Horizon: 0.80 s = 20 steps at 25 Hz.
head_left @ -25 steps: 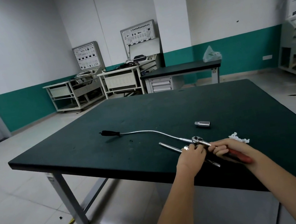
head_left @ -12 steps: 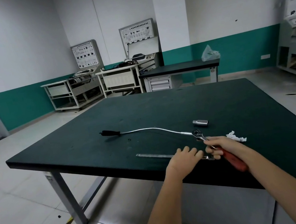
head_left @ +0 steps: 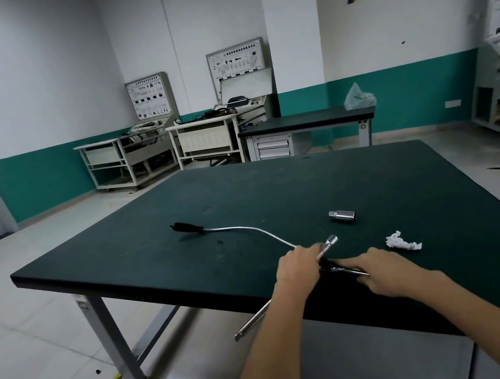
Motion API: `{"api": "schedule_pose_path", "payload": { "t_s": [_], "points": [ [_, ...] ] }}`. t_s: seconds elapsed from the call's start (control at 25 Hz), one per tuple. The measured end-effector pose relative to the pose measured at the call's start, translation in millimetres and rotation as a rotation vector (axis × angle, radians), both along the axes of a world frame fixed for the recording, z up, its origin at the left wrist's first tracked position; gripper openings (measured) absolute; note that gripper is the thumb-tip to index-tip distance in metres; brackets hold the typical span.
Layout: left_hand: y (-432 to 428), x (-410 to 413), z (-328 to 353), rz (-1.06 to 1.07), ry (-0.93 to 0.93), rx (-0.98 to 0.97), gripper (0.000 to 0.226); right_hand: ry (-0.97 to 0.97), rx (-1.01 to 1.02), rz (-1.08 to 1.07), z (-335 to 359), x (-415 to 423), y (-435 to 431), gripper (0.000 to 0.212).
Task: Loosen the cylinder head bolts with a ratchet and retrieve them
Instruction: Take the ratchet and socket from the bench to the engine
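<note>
The ratchet (head_left: pixel 344 269) sits at the table's (head_left: pixel 275 192) near edge, its handle wrapped in the right hand (head_left: pixel 384 271). The left hand (head_left: pixel 299 263) grips a long bar (head_left: pixel 253 323) overhanging that edge. Beyond lie a socket (head_left: pixel 343 215), a flexible tool (head_left: pixel 242 229) and a white scrap (head_left: pixel 402 242).

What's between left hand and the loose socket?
Head view: the bar pokes out of the left hand toward it, then bare mat up to the socket.

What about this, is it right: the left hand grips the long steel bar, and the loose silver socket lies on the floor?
Not quite. In the head view the loose silver socket lies on the green table, not on the floor. The left hand does grip the long steel bar.
</note>
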State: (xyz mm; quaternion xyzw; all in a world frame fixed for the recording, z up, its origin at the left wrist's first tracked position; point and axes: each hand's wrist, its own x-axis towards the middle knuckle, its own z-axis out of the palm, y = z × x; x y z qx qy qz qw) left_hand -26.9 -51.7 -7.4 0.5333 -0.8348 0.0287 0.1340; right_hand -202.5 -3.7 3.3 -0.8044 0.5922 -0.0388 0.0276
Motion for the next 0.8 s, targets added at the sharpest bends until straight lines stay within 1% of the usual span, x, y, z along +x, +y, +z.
{"api": "schedule_pose_path", "payload": {
  "t_s": [0.04, 0.12, 0.28, 0.36, 0.44, 0.48, 0.56, 0.6, 0.64, 0.72, 0.8],
  "points": [
    [1, -3, -3, 0.002, 0.001, 0.037, 0.032, 0.024, -0.044, 0.024, -1, -1, 2, 0.059],
    [0, -6, -8, 0.017, 0.046, 0.075, 0.023, 0.012, -0.049, 0.048, -2, -8, 6, 0.058],
    [-1, -11, -17, 0.011, 0.094, 0.050, 0.021, -0.049, -0.010, 0.017, 2, -12, 14, 0.059],
    [-2, -14, -19, 0.000, 0.077, 0.041, 0.021, -0.133, 0.058, 0.018, 9, -12, 26, 0.059],
    [-5, -13, -20, 0.030, 0.058, 0.046, 0.020, -0.285, 0.147, 0.026, 14, -22, 47, 0.060],
    [-8, -12, -20, 0.057, 0.080, 0.050, 0.018, -0.335, 0.185, 0.037, 16, -30, 63, 0.060],
    [-11, -12, -19, 0.079, 0.143, 0.060, 0.017, -0.396, 0.189, 0.045, 15, -43, 96, 0.064],
    [-10, -14, -16, 0.080, 0.211, 0.071, 0.018, -0.456, 0.170, 0.036, 11, -45, 109, 0.066],
    [-8, -16, -12, 0.082, 0.330, 0.089, 0.018, -0.558, 0.154, 0.030, 8, -44, 119, 0.067],
    [-1, -16, -2, 0.091, 0.690, 0.160, 0.018, -0.849, 0.160, 0.027, 0, -33, 132, 0.057],
    [16, -3, 10, 0.083, 1.088, 0.298, 0.021, -1.096, 0.191, -0.006, -5, -10, 133, 0.041]
  ]
}}
